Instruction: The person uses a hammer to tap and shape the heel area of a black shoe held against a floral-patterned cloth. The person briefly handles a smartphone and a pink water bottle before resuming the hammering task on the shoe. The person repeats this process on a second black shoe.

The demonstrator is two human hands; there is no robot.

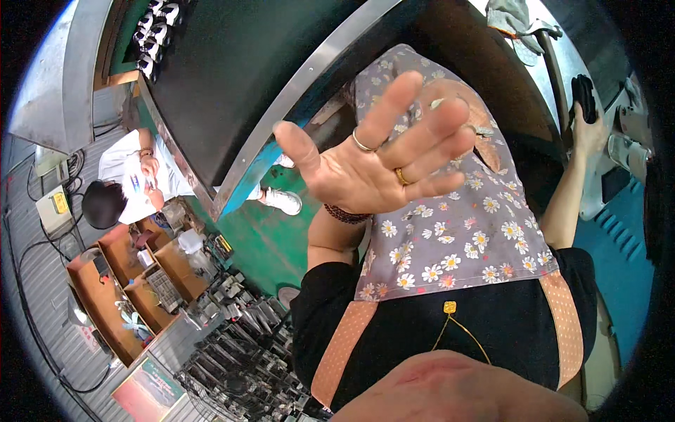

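Note:
My left hand (376,158) is raised in front of my apron (457,232), palm up toward the head view, its fingers spread and holding nothing. It wears two gold-coloured rings and a dark beaded bracelet (346,214). At the far right my right hand (590,132) is closed on a black oblong thing (583,97), whose kind I cannot make out. Beside that hand are pale metal machine parts (624,149). The apron is grey with daisies and has peach dotted straps.
A black conveyor belt (232,63) with a metal rim (309,81) runs ahead on the left, carrying black-and-white shoes (155,35). A person in white (116,155) works beyond it. A divided wooden box (105,302) stands lower left. Grey gloves (508,15) lie upper right.

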